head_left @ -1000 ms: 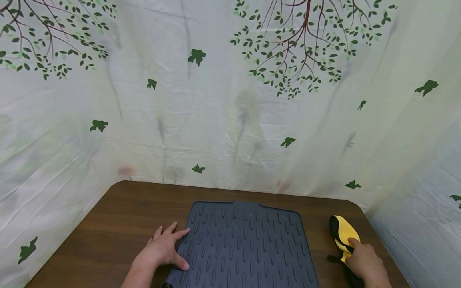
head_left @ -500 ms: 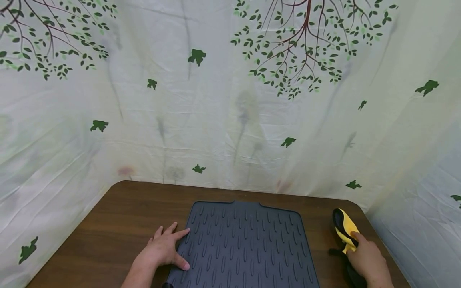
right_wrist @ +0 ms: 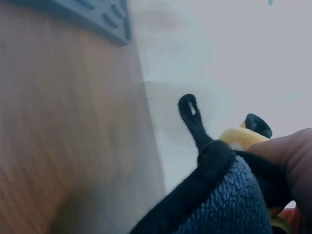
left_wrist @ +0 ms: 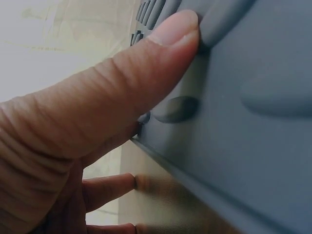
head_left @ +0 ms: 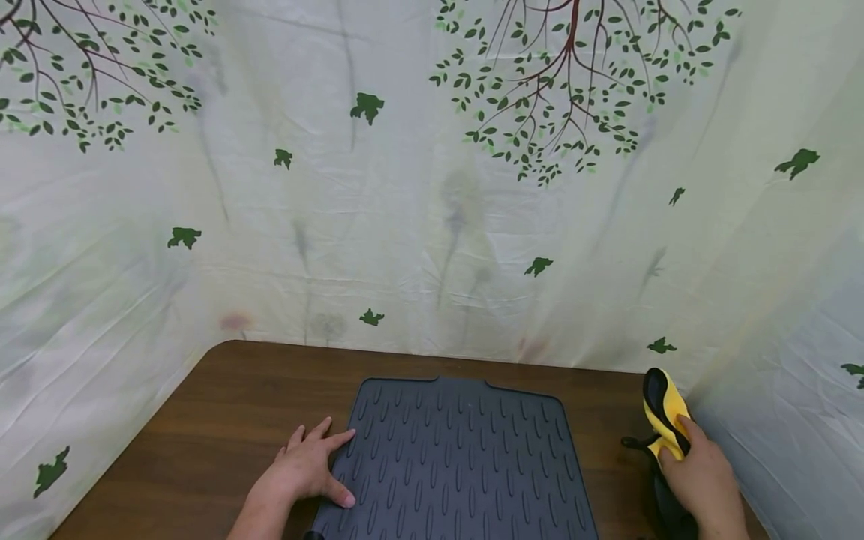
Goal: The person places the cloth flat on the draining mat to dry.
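Observation:
A dark grey mat (head_left: 459, 457) with raised oval ridges lies on the brown table. My left hand (head_left: 300, 469) is spread at its left edge: in the left wrist view the thumb (left_wrist: 165, 44) presses on the ridged surface, while other fingertips touch the wood. At the table's right side my right hand (head_left: 705, 476) grips a bunched yellow and black cloth (head_left: 664, 401). The right wrist view shows the cloth's dark grey terry side (right_wrist: 229, 200) and a black hanging loop (right_wrist: 192, 119). Some right fingers are hidden behind the cloth.
The wooden table (head_left: 223, 420) has rounded far corners. A pale curtain (head_left: 405, 210) printed with branches and leaves hangs behind it and along both sides. A small dark piece (head_left: 313, 535) shows at the mat's lower left.
My right hand has lifted the cloth up and slightly to the right, away from the mat. The left hand and the mat have stayed in place.

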`<state>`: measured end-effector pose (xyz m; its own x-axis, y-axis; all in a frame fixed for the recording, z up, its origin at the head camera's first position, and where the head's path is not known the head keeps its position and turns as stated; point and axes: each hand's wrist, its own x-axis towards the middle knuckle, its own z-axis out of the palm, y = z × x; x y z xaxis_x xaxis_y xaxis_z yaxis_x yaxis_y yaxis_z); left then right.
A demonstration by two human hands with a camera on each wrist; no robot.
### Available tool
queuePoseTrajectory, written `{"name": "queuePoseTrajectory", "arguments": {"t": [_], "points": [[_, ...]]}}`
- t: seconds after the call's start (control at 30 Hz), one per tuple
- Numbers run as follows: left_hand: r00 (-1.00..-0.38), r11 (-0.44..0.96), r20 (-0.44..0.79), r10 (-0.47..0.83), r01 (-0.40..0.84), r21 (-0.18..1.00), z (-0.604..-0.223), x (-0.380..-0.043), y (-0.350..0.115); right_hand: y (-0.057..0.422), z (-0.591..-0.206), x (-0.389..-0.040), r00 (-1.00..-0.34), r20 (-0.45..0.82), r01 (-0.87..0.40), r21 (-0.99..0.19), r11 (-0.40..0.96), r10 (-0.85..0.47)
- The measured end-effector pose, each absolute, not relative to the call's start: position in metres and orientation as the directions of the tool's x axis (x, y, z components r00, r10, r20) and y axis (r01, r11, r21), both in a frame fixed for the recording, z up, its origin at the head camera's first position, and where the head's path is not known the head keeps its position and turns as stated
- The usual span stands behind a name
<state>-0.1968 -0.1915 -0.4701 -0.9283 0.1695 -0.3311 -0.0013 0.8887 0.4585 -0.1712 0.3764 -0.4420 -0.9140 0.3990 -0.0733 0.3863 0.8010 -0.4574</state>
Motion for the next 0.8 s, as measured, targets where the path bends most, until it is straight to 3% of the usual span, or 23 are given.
{"name": "queuePoseTrajectory", "arguments": {"t": [0.57,0.8], "points": [[-0.926,0.88,-0.34,0.161,-0.021,0.474,-0.47,-0.196,-0.191,0.345,-0.423,-0.166,-0.798,0.152,0.326,-0.704,0.631,0.582],[-0.927,0.878,-0.34,0.157,-0.026,0.477,-0.471,-0.196,-0.191,0.327,-0.418,-0.165,-0.757,0.253,0.231,-0.758,0.61,0.602]]}}
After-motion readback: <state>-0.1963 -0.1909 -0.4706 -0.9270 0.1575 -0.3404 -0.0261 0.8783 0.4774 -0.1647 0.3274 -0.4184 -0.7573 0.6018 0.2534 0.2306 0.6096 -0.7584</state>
